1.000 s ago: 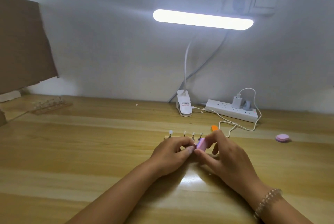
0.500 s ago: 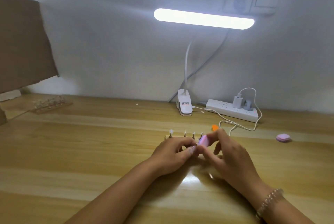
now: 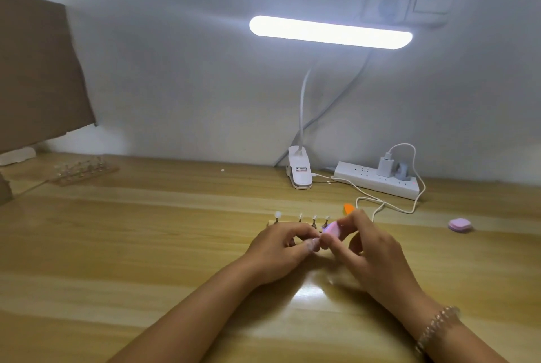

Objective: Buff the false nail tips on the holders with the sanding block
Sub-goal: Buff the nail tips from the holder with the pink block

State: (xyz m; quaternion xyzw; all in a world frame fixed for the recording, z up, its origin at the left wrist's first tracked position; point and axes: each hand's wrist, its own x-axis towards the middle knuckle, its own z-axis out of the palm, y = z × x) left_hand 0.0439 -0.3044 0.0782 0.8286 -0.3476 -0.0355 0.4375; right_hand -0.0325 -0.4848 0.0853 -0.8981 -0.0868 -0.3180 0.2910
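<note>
left hand (image 3: 279, 248) curled, right hand (image 3: 373, 250) pinching, fingertips close

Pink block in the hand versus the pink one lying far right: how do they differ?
The held block is pinched in the right hand, tilted; the lying block rests flat on the table, untouched. The held block is by the nail holders; the lying block lies well apart. Both are pink.

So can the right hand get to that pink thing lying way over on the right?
Probably yes: only bare table lies between the right hand and the pink pad. But that hand is pinching the sanding block now.
</note>
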